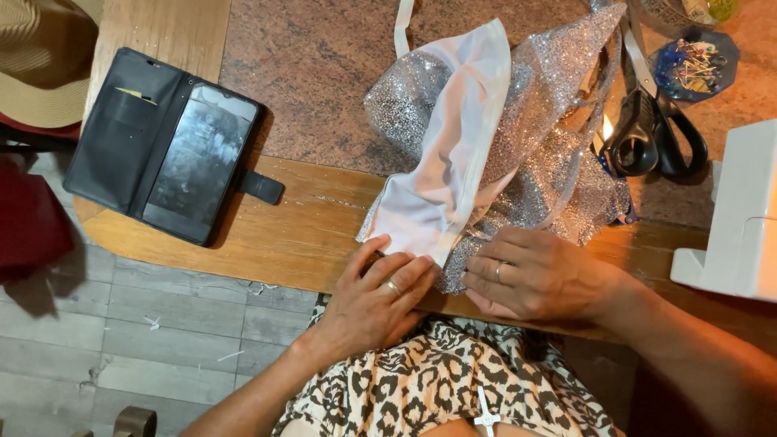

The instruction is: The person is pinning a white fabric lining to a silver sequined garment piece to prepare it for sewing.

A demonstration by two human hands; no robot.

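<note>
Under both palms: silver glitter fabric (558, 174) with white lining (449, 154), table edge. Left hand (376, 299) and right hand (534, 275) flat, fingers open, pressing, clasping nothing. Step: smoothing the hem. Scissors (655, 133) beyond right hand.

Bare arms, ring on left hand (374, 303) & right hand (541, 275), leopard-print garment (437, 388).

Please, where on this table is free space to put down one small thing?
Free: the stone top between the phone case and the silver fabric; also the wooden edge below it. Crowded: the right side, with scissors, pins and the white machine.
</note>
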